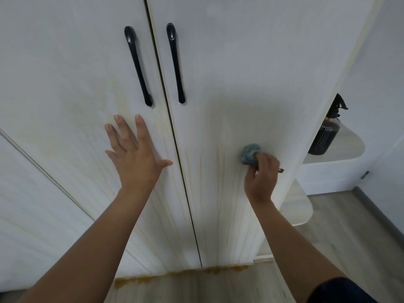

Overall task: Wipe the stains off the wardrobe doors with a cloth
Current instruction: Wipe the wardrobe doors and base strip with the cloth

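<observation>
Two white wardrobe doors fill the view, the left door (72, 88) and the right door (251, 73), each with a long black handle (138, 66) (175, 63). Thin yellowish drip stains (218, 193) run down both doors to a brown pool (175, 275) at their foot. My left hand (133, 156) lies flat on the left door below its handle, fingers spread, holding nothing. My right hand (261, 173) is closed on a balled grey-blue cloth (249, 154) and presses it against the right door among the drips.
Right of the wardrobe, rounded open shelves (341, 147) hold a dark spray bottle (325, 130). A lower shelf (299, 206) juts out near my right wrist. Grey wood-look floor (349, 237) lies below. Another white panel (32, 204) stands at the left.
</observation>
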The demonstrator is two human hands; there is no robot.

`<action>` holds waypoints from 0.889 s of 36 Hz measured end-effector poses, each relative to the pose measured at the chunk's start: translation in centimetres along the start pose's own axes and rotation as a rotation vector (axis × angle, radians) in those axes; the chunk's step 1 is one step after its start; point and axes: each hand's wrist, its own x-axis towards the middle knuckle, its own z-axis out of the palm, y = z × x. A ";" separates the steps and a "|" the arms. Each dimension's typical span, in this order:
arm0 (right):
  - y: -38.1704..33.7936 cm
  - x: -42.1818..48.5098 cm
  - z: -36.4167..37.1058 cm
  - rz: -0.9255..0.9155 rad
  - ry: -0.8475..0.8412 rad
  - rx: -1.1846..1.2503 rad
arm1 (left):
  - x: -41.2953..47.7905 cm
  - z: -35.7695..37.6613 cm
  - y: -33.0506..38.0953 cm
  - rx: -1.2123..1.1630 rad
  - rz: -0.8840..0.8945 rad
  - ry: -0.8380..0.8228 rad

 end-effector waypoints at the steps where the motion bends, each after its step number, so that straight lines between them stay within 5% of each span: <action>1: 0.5 -0.8 -0.2 -0.073 -0.074 -0.020 | 0.0 0.0 0.0 0.002 0.000 0.000; 4: 1.5 -0.4 -1.3 -0.045 -0.077 -0.002 | 0.0 0.1 -0.1 0.013 0.002 0.003; 8: -0.3 3.3 -2.2 0.336 0.247 0.148 | 0.1 0.3 0.0 0.007 0.000 -0.007; 11: -1.2 5.0 -1.2 0.411 0.334 0.195 | 0.0 0.2 -0.1 -0.005 0.000 -0.005; 15: -2.6 2.2 1.3 0.246 0.249 0.102 | 0.1 0.4 -0.1 0.004 -0.001 0.003; 19: -2.9 -1.4 1.1 -0.141 -0.075 0.047 | 0.1 0.4 -0.1 0.014 0.002 0.011; 21: -3.0 -0.8 0.3 -0.088 -0.064 0.093 | 0.1 0.4 -0.1 0.016 0.000 0.015; 26: -5.9 4.7 -0.6 0.247 0.289 0.243 | 0.2 0.7 -0.2 0.003 0.002 0.012; 32: -7.4 2.6 2.5 -0.001 0.149 0.145 | 0.2 0.6 -0.2 -0.015 0.011 0.024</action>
